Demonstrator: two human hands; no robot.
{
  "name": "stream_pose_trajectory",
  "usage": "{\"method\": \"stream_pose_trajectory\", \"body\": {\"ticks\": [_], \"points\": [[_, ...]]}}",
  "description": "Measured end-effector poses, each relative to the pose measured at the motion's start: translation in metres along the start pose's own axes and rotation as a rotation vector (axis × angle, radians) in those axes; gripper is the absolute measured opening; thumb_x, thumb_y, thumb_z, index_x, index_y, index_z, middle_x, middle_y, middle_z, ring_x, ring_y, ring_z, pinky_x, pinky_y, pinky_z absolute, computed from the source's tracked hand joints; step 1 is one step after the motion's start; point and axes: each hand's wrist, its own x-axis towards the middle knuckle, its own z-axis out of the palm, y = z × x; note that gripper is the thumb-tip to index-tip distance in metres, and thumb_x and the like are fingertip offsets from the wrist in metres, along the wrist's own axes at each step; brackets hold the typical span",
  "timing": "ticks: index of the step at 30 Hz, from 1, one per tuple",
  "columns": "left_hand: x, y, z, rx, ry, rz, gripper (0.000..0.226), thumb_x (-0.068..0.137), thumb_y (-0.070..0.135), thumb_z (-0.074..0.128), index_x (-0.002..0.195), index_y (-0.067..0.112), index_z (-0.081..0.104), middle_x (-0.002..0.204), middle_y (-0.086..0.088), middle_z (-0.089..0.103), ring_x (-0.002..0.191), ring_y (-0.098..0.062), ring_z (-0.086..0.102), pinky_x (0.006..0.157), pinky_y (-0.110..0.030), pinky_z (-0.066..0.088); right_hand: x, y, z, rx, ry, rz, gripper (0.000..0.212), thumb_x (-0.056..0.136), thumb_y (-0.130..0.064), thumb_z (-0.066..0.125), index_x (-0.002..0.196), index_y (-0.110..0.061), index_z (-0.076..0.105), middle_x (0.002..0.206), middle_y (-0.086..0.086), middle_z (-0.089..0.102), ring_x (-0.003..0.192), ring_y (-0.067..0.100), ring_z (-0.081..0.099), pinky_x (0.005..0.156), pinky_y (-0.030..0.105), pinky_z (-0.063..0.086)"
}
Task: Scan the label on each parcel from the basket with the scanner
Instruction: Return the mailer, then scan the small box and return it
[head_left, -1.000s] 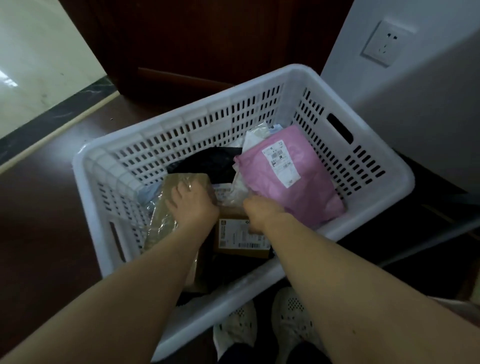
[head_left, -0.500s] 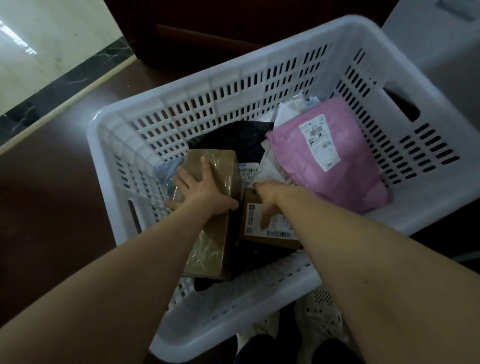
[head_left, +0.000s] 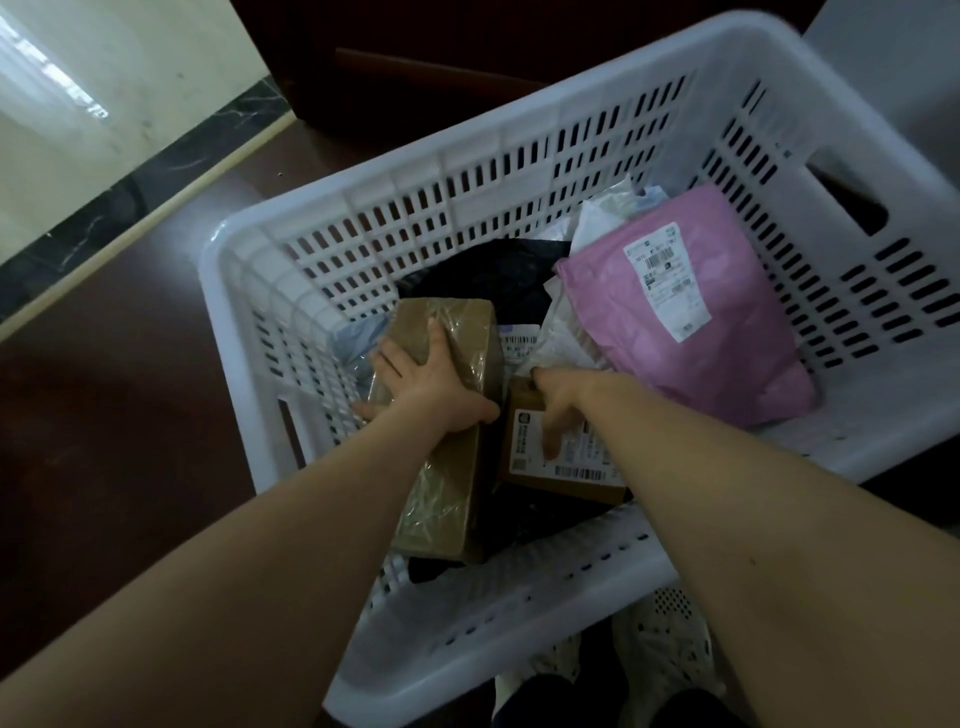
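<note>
A white slotted basket (head_left: 467, 140) holds several parcels. My left hand (head_left: 426, 384) lies spread across a long brown box wrapped in clear tape (head_left: 447, 499), with the thumb hooked over its right edge and the fingers reaching its left edge. Right beside it, my right hand (head_left: 556, 410) bends down over a smaller brown box (head_left: 561, 478), fingers curled onto its white barcode label. A pink mailer (head_left: 701, 338) with a white label leans at the right side. No scanner is in view.
A black bag (head_left: 493, 275) and crumpled pale bags (head_left: 597, 218) lie at the back of the basket. The basket stands on a dark floor (head_left: 104, 415) in front of a dark wooden door (head_left: 415, 52). My white shoes (head_left: 665, 639) are just below the near rim.
The view has come closer to the basket. My left hand has tipped the long taped box up and spread across it. My right hand has slid down onto the small box's label.
</note>
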Motion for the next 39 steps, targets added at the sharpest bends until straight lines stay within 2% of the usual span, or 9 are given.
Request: {"method": "stream_pose_trajectory", "body": {"ticks": [4, 12, 17, 21, 24, 27, 30, 35, 39], "points": [[0.000, 0.000, 0.000, -0.004, 0.009, -0.013, 0.127, 0.068, 0.045, 0.078, 0.147, 0.038, -0.021, 0.155, -0.017, -0.029, 0.143, -0.036, -0.026, 0.113, -0.066, 0.006, -0.008, 0.003, 0.003, -0.097, 0.082, 0.046, 0.102, 0.052, -0.030, 0.089, 0.138, -0.020, 0.036, 0.140, 0.008, 0.033, 0.128, 0.036, 0.042, 0.099, 0.050, 0.047], [-0.050, 0.011, -0.014, -0.149, 0.023, 0.040, 0.118, 0.072, 0.040, 0.076, 0.152, 0.030, -0.010, 0.159, -0.016, -0.016, 0.147, -0.035, -0.013, 0.117, -0.057, 0.009, -0.076, -0.002, -0.021, 0.052, 0.279, 0.029, 0.101, 0.050, -0.032, 0.090, 0.132, -0.016, 0.034, 0.133, 0.009, 0.031, 0.123, 0.032, 0.044, 0.098, 0.048, 0.047], [-0.108, 0.014, -0.041, -0.365, 0.034, 0.167, 0.111, 0.074, 0.023, 0.076, 0.154, 0.017, 0.000, 0.157, -0.016, 0.018, 0.143, -0.033, 0.023, 0.109, -0.040, 0.032, -0.144, -0.009, -0.035, 0.249, 0.430, 0.011, 0.101, 0.054, -0.025, 0.090, 0.135, -0.010, 0.030, 0.133, 0.011, 0.030, 0.123, 0.030, 0.042, 0.098, 0.041, 0.046], [-0.155, 0.012, -0.062, -0.659, -0.031, 0.227, 0.097, 0.064, 0.008, 0.082, 0.145, 0.010, 0.029, 0.136, -0.009, 0.051, 0.125, -0.026, 0.049, 0.094, -0.030, 0.043, -0.204, -0.017, -0.050, 0.488, 0.534, -0.008, 0.095, 0.054, -0.025, 0.091, 0.130, -0.009, 0.036, 0.127, 0.010, 0.037, 0.120, 0.028, 0.043, 0.098, 0.041, 0.045], [-0.190, 0.012, -0.078, -0.758, -0.053, 0.302, 0.077, 0.059, 0.001, 0.080, 0.130, 0.007, 0.048, 0.121, -0.008, 0.063, 0.110, -0.025, 0.058, 0.090, -0.039, 0.052, -0.250, -0.019, -0.058, 0.683, 0.540, -0.057, 0.093, 0.038, -0.030, 0.094, 0.118, -0.015, 0.048, 0.117, 0.002, 0.057, 0.112, 0.022, 0.055, 0.098, 0.040, 0.049], [-0.234, 0.015, -0.097, -0.826, -0.129, 0.399, 0.045, 0.074, -0.007, 0.067, 0.117, 0.006, 0.062, 0.110, -0.006, 0.065, 0.086, -0.014, 0.058, 0.065, -0.023, 0.044, -0.301, -0.021, -0.065, 0.838, 0.550, -0.130, 0.059, 0.048, -0.021, 0.093, 0.101, -0.019, 0.065, 0.105, -0.001, 0.072, 0.099, 0.019, 0.067, 0.093, 0.039, 0.053], [-0.276, 0.021, -0.114, -0.884, -0.194, 0.512, 0.038, 0.078, -0.006, 0.063, 0.113, 0.009, 0.063, 0.107, -0.008, 0.071, 0.089, -0.019, 0.066, 0.075, -0.031, 0.054, -0.366, -0.024, -0.067, 0.960, 0.640, -0.234, 0.032, 0.065, -0.015, 0.086, 0.088, -0.023, 0.065, 0.097, 0.001, 0.074, 0.084, 0.014, 0.070, 0.079, 0.031, 0.057], [-0.344, 0.048, -0.125, -0.989, -0.301, 0.679, 0.031, 0.080, -0.003, 0.062, 0.105, 0.016, 0.063, 0.094, -0.006, 0.073, 0.088, -0.021, 0.067, 0.075, -0.031, 0.052, -0.449, -0.001, -0.054, 1.135, 0.808, -0.291, 0.090, 0.063, -0.022, 0.087, 0.137, -0.025, 0.036, 0.111, 0.008, 0.070, 0.092, 0.024, 0.070, 0.083, 0.041, 0.057], [-0.392, 0.077, -0.115, -0.966, -0.440, 0.786, 0.034, 0.078, 0.005, 0.063, 0.110, 0.016, 0.064, 0.097, -0.009, 0.074, 0.079, -0.020, 0.068, 0.068, -0.026, 0.046, -0.513, 0.031, -0.031, 1.258, 0.927, -0.317, 0.071, 0.071, -0.021, 0.082, 0.131, -0.030, 0.044, 0.102, 0.010, 0.073, 0.086, 0.025, 0.070, 0.078, 0.040, 0.058]]}}
